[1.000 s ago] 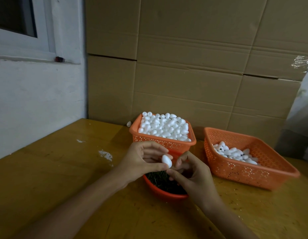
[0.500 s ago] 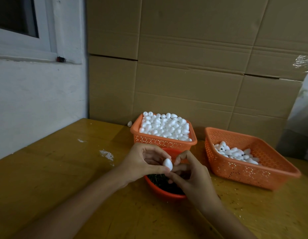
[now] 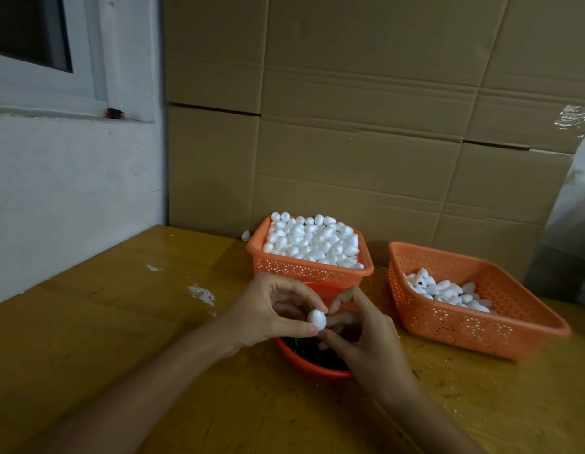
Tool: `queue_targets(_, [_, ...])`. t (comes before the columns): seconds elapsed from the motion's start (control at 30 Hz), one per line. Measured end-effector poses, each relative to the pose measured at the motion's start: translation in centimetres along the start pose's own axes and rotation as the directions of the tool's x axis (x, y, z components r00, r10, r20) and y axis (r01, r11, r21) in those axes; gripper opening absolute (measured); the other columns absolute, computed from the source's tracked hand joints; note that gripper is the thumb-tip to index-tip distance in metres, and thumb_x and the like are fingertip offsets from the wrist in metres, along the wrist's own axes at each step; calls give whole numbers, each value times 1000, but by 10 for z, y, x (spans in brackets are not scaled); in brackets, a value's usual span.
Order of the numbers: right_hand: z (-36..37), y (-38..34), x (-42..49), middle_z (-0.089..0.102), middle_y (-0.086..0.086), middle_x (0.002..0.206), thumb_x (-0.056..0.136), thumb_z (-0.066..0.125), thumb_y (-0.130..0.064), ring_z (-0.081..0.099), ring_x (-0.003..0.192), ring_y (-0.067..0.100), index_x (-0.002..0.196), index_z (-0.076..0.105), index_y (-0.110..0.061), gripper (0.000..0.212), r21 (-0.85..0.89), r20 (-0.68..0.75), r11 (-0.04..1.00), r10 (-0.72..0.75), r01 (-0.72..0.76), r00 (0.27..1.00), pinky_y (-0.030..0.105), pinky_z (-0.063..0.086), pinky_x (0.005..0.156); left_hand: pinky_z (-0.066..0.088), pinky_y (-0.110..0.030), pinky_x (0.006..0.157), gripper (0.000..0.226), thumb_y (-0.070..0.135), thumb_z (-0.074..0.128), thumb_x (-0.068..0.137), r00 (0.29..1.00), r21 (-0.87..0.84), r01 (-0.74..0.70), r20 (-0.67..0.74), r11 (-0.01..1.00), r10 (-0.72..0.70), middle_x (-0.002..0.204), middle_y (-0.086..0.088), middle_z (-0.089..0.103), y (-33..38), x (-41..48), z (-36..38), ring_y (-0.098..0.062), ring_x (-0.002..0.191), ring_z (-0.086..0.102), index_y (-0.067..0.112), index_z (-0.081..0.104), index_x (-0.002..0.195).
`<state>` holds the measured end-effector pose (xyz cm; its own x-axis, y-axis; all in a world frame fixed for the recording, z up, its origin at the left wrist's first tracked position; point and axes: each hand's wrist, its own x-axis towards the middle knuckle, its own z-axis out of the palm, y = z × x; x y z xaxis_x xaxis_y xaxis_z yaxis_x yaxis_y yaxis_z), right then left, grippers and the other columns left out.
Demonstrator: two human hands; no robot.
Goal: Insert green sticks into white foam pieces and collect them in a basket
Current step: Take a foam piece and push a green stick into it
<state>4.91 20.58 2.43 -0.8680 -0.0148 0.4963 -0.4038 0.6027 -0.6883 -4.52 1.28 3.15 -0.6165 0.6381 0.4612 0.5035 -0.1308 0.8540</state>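
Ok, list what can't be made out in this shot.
Head view:
- Any green stick: hidden behind the foam piece, left hand and right hand.
- The red bowl and its dark contents: covered by those hands, dim.
- Sticks in the right basket: pieces too small to tell.

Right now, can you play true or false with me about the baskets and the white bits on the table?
1. The left grip pinches a white foam piece. True.
2. The back basket is almost empty. False: it is heaped with foam pieces.
3. A red bowl sits below the held piece. True.
4. The right basket is blue. False: it is orange.
5. One loose foam piece lies on the table, left of the back basket. True.
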Motion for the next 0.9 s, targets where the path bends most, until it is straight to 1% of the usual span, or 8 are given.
queue_targets(0.23, [2, 1, -1, 80, -12, 86, 89, 83, -15, 77, 76, 9, 104, 53, -23, 34, 9, -12, 1000, 5, -5, 1000, 45, 63, 78, 61, -41, 93, 28, 8, 90, 80, 1000, 11, 18, -19, 1000, -17, 109, -7, 79, -1, 0, 1, -27, 106, 75, 12, 79, 106])
queue_targets(0.33, [3, 1, -1, 80, -11, 87, 89, 82, -17, 77, 75, 11, 107, 56, -24, 33, 23, -25, 1000, -19, 19, 1000, 46, 62, 76, 61, -40, 91, 38, 15, 88, 83, 997, 15, 28, -70, 999, -27, 112, -3, 78, -1, -1, 5, -23, 107, 74, 21, 75, 118])
queue_targets(0.43, [3, 4, 0, 80, -12, 86, 90, 81, -21, 77, 77, 12, 113, 59, -27, 32, 39, -61, 998, -55, 58, 997, 40, 63, 74, 63, -41, 86, 48, 31, 82, 84, 991, -49, 18, -134, 999, -25, 118, -2, 76, 0, -1, 12, -21, 110, 72, 22, 68, 129])
queue_targets(0.57, [3, 8, 1, 79, -9, 84, 92, 80, -19, 77, 78, 14, 119, 60, -34, 36, 37, -107, 996, -78, 82, 991, 35, 63, 68, 61, -35, 80, 49, 45, 69, 87, 980, -79, 11, -199, 997, -27, 119, -2, 74, -1, -3, 15, -18, 109, 69, 19, 65, 128])
queue_targets(0.63, [1, 9, 2, 79, -7, 85, 92, 79, -21, 77, 78, 13, 119, 61, -39, 38, 90, -120, 993, -65, 76, 991, 31, 63, 65, 59, -37, 80, 47, 48, 64, 90, 977, -77, 6, -213, 997, -22, 117, -4, 73, -4, -4, 16, -22, 108, 69, 18, 65, 127])
queue_targets(0.73, [-11, 11, 7, 79, -12, 89, 85, 75, -32, 77, 84, 7, 119, 64, -38, 36, 95, -260, 995, -13, 39, 966, 29, 62, 72, 56, -50, 81, 45, 46, 60, 93, 977, -80, -2, -213, 997, -15, 111, -9, 73, -7, -4, 15, -28, 110, 68, 12, 67, 121])
queue_targets(0.8, [-28, 17, 13, 79, -15, 89, 87, 77, -28, 76, 86, 2, 120, 66, -36, 35, 59, -420, 998, 26, -1, 907, 30, 61, 73, 56, -50, 80, 44, 45, 58, 95, 977, -76, -14, -213, 997, -3, 109, -9, 74, -7, -3, 14, -27, 110, 68, 10, 68, 119])
queue_targets(0.9, [-56, 29, 19, 77, -17, 92, 95, 75, -27, 73, 85, -1, 123, 64, -36, 31, -83, -605, 996, -20, -38, 796, 28, 56, 70, 56, -46, 79, 45, 46, 55, 96, 978, -72, -26, -211, 997, 10, 108, -9, 75, -7, -3, 14, -26, 109, 69, 9, 68, 118])
